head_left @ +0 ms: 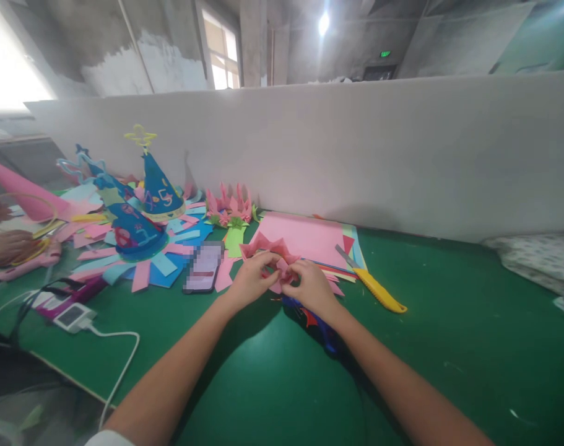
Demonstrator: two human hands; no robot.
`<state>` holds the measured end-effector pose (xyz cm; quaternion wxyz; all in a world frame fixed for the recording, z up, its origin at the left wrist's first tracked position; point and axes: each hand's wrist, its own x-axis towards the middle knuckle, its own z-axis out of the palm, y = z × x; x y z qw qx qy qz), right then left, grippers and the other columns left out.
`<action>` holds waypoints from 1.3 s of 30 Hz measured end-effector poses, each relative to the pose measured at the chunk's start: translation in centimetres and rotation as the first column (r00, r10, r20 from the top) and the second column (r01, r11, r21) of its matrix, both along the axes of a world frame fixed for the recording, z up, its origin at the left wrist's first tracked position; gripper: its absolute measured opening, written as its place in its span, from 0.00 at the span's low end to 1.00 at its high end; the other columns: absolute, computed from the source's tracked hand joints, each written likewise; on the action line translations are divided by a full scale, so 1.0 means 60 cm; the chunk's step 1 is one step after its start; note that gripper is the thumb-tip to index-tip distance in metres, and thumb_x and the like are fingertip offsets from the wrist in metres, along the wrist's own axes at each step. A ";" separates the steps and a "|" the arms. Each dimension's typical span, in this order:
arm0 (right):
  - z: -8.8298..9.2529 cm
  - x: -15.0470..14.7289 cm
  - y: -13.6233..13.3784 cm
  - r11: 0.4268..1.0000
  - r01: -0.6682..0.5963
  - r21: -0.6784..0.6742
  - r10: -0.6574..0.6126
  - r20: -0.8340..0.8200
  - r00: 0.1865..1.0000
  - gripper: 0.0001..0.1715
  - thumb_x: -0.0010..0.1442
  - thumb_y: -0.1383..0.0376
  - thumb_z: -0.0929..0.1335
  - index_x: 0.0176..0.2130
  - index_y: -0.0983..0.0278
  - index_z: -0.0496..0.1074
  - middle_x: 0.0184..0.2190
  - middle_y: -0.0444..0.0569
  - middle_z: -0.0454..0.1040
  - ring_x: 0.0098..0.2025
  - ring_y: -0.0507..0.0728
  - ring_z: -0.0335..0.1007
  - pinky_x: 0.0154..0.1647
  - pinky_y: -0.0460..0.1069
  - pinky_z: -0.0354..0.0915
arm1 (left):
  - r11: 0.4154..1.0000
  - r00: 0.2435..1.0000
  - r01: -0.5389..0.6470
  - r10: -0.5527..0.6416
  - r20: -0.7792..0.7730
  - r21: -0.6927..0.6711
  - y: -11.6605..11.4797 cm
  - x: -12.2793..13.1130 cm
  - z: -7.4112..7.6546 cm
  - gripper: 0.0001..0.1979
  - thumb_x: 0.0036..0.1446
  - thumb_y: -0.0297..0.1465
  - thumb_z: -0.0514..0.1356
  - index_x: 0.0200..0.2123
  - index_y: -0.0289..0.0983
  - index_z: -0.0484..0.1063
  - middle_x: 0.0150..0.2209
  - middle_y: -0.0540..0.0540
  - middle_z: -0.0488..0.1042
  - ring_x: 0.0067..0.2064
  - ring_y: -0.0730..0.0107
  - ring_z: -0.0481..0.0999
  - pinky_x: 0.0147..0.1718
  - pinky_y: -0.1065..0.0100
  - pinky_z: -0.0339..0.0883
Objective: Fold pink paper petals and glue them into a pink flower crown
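Note:
My left hand [252,279] and my right hand [312,286] meet over the green table [449,334], both pinched on a folded pink paper flower [268,248] with pointed petals. The fingers of both hands are closed on its lower edge. Under my right wrist lies a dark blue and red object [315,322], partly hidden. A stack of coloured paper sheets [304,238], pink on top, lies just behind the flower.
A yellow utility knife [377,288] lies right of the sheets. A phone [202,267] lies left of my hands. Blue party hats [158,186], paper strips and pink paper flowers [228,207] crowd the left. Another person's hand [5,244] is at far left. A charger and cable [75,317] sit near the edge.

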<state>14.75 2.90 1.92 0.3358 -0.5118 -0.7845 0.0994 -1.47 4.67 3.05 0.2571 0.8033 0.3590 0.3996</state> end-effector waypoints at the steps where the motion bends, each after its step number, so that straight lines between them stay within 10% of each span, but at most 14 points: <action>1: 0.000 0.000 -0.001 1.000 0.001 0.005 -0.001 0.012 1.000 0.05 0.45 0.70 0.68 0.21 0.63 0.67 0.22 0.44 0.68 0.28 0.54 0.63 0.31 0.48 0.55 | 1.000 1.000 0.002 -0.002 0.004 0.001 -0.001 0.000 0.002 0.07 0.51 0.23 0.56 0.33 0.36 0.71 0.33 0.47 0.74 0.37 0.69 0.71 0.39 0.67 0.65; 9: 0.006 -0.003 -0.004 0.999 0.007 0.043 -0.009 0.045 0.999 0.08 0.48 0.68 0.67 0.20 0.62 0.65 0.21 0.44 0.68 0.27 0.54 0.61 0.30 0.48 0.53 | 0.997 0.998 0.056 -0.056 -0.010 0.051 -0.008 0.002 0.013 0.06 0.52 0.24 0.55 0.33 0.36 0.70 0.35 0.47 0.74 0.36 0.70 0.72 0.44 0.64 0.65; 15: 0.012 -0.005 -0.005 0.996 0.046 0.081 -0.050 0.055 0.997 0.12 0.49 0.66 0.68 0.19 0.62 0.63 0.21 0.45 0.67 0.27 0.55 0.61 0.30 0.49 0.52 | 0.971 0.989 -0.027 0.060 -0.135 0.239 0.000 -0.007 -0.002 0.14 0.51 0.27 0.58 0.44 0.39 0.67 0.44 0.45 0.74 0.47 0.64 0.71 0.60 0.52 0.40; 27: 0.013 -0.003 -0.006 0.997 -0.010 0.079 0.006 0.051 0.999 0.04 0.52 0.65 0.68 0.29 0.63 0.73 0.24 0.46 0.72 0.30 0.56 0.64 0.33 0.49 0.55 | 0.988 0.972 -0.028 0.062 -0.226 0.154 0.002 -0.011 0.001 0.09 0.48 0.24 0.56 0.34 0.39 0.69 0.39 0.48 0.74 0.45 0.65 0.70 0.56 0.56 0.46; 39: 0.021 0.119 0.012 0.982 0.174 -0.074 -0.174 0.004 0.985 0.10 0.52 0.68 0.63 0.31 0.62 0.73 0.27 0.46 0.73 0.30 0.54 0.65 0.32 0.49 0.59 | 0.982 0.913 -0.083 0.144 -0.382 0.170 0.017 -0.029 -0.005 0.07 0.52 0.27 0.56 0.35 0.41 0.69 0.40 0.49 0.73 0.50 0.64 0.67 0.56 0.50 0.39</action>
